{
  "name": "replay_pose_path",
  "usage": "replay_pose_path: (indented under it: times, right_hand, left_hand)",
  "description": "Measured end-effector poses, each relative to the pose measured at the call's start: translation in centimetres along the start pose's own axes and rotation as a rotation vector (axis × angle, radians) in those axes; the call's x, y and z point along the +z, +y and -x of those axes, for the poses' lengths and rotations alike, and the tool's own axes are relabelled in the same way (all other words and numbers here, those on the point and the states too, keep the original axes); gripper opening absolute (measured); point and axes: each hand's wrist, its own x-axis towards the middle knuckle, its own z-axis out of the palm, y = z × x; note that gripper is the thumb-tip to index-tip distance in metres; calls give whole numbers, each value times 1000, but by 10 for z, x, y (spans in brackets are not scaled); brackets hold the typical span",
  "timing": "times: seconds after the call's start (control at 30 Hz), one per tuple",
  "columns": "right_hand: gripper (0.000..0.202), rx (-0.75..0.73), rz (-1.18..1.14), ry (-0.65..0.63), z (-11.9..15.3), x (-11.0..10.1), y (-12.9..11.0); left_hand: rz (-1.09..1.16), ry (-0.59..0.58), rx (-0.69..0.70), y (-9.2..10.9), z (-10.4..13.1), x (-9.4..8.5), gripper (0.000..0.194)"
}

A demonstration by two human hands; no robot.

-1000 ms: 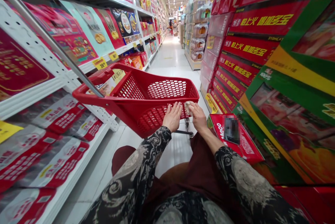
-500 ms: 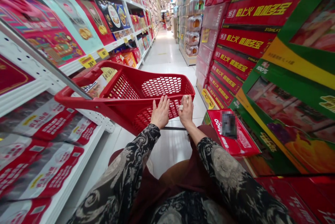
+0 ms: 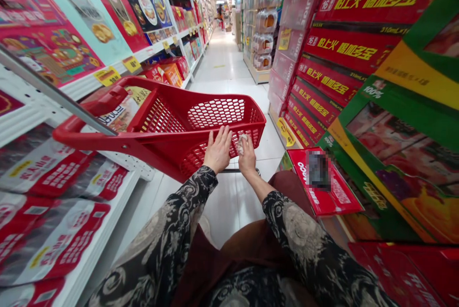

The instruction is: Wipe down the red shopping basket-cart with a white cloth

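Observation:
A red plastic shopping cart [image 3: 161, 139] stands sideways in front of me. My left hand [image 3: 218, 150] is open, its fingers laid flat against the near side of the basket, close to the rim. Just to its right, my right hand [image 3: 247, 158] is closed on a crumpled white wipe [image 3: 243, 142], tissue or cloth, at the same side panel near the basket's front end. Behind the cart's child-seat panel, at the handle end, some printed packaging [image 3: 122, 111] shows in part.
Shelves of gift boxes [image 3: 96, 15] and red-and-white wrapped packs [image 3: 68, 235] line the left. Stacked red drink cartons [image 3: 340, 49] and green juice boxes [image 3: 387, 120] rise on the right. A red box [image 3: 344, 202] stands by my right knee. The tiled aisle [image 3: 225, 68] runs ahead.
My right hand has moved left along the cart's side, closer to my left hand, its fingers more curled around the wipe. The left hand stays flat on the basket. The view has shifted slightly.

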Motion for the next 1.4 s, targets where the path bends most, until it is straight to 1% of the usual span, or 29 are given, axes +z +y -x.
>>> replay_pose_path:
  times: [0.1,0.17,0.23,0.27,0.37,0.5,0.57,0.63,0.73,0.87,0.93,1.0,1.07,1.13,1.27,1.33,1.4]
  right_hand:
    - [53,-25,21,90,-26,-21,8]
    - [53,-7,32,141,-46,-30,12]
    - [53,23,25,168,-59,-31,14]
    - [53,36,14,171,-62,-28,15]
    - [55,51,-40,150,-53,-13,16]
    - [57,36,-59,54,-23,5,18]
    - [58,2,-30,5,-11,9,20]
    - [58,-38,-1,-15,-6,6,21]
    - [56,-73,21,36,-15,-7,21]
    - [53,-18,25,156,-51,-25,23]
    - [52,31,7,168,-65,-27,24]
    - [52,63,-17,149,-68,-24,25]
    - [53,68,-29,123,-60,-16,26]
    - [53,44,-27,89,-43,-8,28]
    - [51,-88,0,-24,-8,3,32]
    - [51,-174,0,-20,-2,3,30]
    - [52,-243,-8,47,-9,-1,25]
  left_hand:
    - [8,2,8,-3,-1,2,72]
    - [10,1,10,-4,-2,3,70]
    - [11,1,6,-4,-3,2,70]
    - [11,1,4,-3,-4,2,70]
    - [14,-1,10,-2,-5,0,70]
    - [14,-8,4,-1,-6,-2,71]
    - [17,-13,-4,0,-5,-2,72]
    - [24,-10,10,-1,-2,1,71]
    - [38,1,39,-4,8,8,70]
    - [36,5,-2,-9,21,17,71]
    - [27,1,-18,-11,24,19,71]
    - [21,-9,-22,-9,24,19,69]
    - [21,-23,-16,-6,24,20,68]
    - [24,-34,-3,-2,25,23,67]
    - [18,-29,19,1,28,30,66]
    - [11,-11,13,-2,29,32,65]
    - [4,10,-5,-7,29,32,65]
